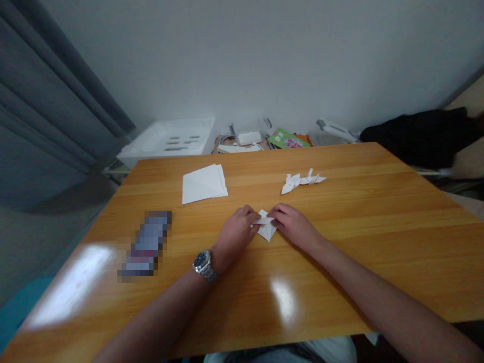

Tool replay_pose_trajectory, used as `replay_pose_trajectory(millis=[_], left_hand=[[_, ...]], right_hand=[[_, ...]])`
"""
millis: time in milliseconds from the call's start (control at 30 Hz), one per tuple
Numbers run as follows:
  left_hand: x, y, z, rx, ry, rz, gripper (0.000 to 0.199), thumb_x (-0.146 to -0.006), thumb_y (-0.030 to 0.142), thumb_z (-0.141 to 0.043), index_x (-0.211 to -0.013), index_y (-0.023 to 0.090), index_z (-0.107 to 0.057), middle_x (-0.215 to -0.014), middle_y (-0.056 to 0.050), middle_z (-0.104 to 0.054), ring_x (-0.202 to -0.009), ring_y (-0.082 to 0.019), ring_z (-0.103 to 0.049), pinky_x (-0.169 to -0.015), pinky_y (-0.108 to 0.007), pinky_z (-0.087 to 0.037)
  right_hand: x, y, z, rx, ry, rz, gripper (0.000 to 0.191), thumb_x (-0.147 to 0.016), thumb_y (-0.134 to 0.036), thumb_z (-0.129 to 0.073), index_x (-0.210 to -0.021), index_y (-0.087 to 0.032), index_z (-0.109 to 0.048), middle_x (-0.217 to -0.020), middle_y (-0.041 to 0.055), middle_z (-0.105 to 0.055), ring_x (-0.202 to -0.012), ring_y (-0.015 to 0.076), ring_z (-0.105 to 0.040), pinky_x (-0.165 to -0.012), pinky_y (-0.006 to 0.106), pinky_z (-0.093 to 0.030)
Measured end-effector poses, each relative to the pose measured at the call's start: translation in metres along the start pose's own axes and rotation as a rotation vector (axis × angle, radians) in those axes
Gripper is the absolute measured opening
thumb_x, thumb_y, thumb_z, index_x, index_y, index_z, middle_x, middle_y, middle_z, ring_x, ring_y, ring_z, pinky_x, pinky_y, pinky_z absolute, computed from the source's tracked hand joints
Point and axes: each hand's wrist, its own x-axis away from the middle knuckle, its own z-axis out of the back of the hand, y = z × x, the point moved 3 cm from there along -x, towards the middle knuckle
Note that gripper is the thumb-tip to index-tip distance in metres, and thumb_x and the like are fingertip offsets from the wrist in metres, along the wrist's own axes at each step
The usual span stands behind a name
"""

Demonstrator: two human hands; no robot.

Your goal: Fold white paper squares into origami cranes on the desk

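Note:
Between my two hands a small white piece of folded paper [267,230] lies on the wooden table [340,262], one point toward me and a flap across its middle. My left hand [242,224], with a metal watch [203,262] on the wrist, pinches the paper's left side. On the right side, the fingers of my right hand [289,219] are closed on the paper's edge. Beyond my right hand stand folded paper figures [302,180] that look like birds. A stack of white paper sheets [203,184] rests farther back on the left.
A phone-shaped object [146,244], pixelated, lies at the left. Behind the table are a white foam tray [170,138], a green book [287,138] and assorted small items. Black cloth [419,136] is heaped at the back right; a grey curtain [56,91] hangs at the left.

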Motion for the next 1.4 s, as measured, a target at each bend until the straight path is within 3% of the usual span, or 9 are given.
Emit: replay_pose_trajectory(millis=[233,467,667,833,1200,1400], left_hand=[[-0.006,0.001,0.001,-0.049,-0.018,0.041,0.009,-0.095,0.021,-0.06,-0.1,0.019,-0.067,-0.1,-0.006,-0.063,-0.09,-0.019,-0.062,-0.081,-0.029,-0.049],[-0.016,0.0,0.005,-0.097,-0.05,0.1,0.017,-0.1,0.027,-0.051,-0.099,0.021,-0.067,-0.096,-0.005,-0.066,-0.086,-0.019,-0.064,-0.075,-0.029,-0.046],[-0.026,-0.003,0.01,-0.163,-0.124,0.135,0.015,-0.097,0.03,-0.055,-0.099,0.019,-0.066,-0.094,-0.007,-0.071,-0.088,-0.023,-0.067,-0.076,-0.031,-0.047],[-0.036,-0.006,0.015,-0.161,-0.167,0.145,0.019,-0.094,0.029,-0.059,-0.108,0.018,-0.067,-0.1,-0.01,-0.073,-0.093,-0.025,-0.068,-0.08,-0.033,-0.049],[-0.048,-0.014,0.016,-0.137,-0.197,0.18,0.026,-0.089,0.033,-0.063,-0.11,0.019,-0.068,-0.102,-0.01,-0.074,-0.09,-0.025,-0.069,-0.073,-0.032,-0.049],[-0.057,-0.018,0.016,-0.069,-0.15,0.191,0.025,-0.095,0.039,-0.057,-0.106,0.018,-0.067,-0.1,-0.01,-0.074,-0.087,-0.023,-0.069,-0.072,-0.03,-0.047]], right_hand=[[-0.001,0.001,-0.001,0.009,-0.006,0.008,0.012,-0.092,-0.007,-0.06,-0.095,-0.015,-0.068,-0.097,0.0094,-0.065,-0.092,0.0231,-0.062,-0.083,0.035,-0.053],[-0.008,0.001,0.005,-0.032,-0.035,-0.092,0.008,-0.095,-0.017,-0.062,-0.094,-0.015,-0.07,-0.096,0.0083,-0.066,-0.088,0.0201,-0.063,-0.081,0.031,-0.049],[-0.023,0.002,0.015,0.066,-0.196,-0.195,0.015,-0.094,-0.024,-0.063,-0.084,-0.015,-0.071,-0.089,0.0084,-0.068,-0.083,0.0192,-0.062,-0.073,0.028,-0.041],[-0.041,0.004,0.022,0.113,-0.402,-0.322,0.02,-0.094,-0.032,-0.062,-0.089,-0.016,-0.073,-0.089,0.0092,-0.073,-0.082,0.0207,-0.065,-0.067,0.028,-0.036],[-0.072,0.013,0.022,0.137,-0.563,-0.407,0.026,-0.082,-0.034,-0.073,-0.103,-0.019,-0.076,-0.104,0.0101,-0.077,-0.088,0.0237,-0.07,-0.064,0.027,-0.041],[-0.083,0.011,0.024,0.171,-0.649,-0.426,0.029,-0.079,-0.033,-0.076,-0.104,-0.018,-0.075,-0.099,0.0109,-0.078,-0.083,0.0244,-0.071,-0.064,0.028,-0.044]])
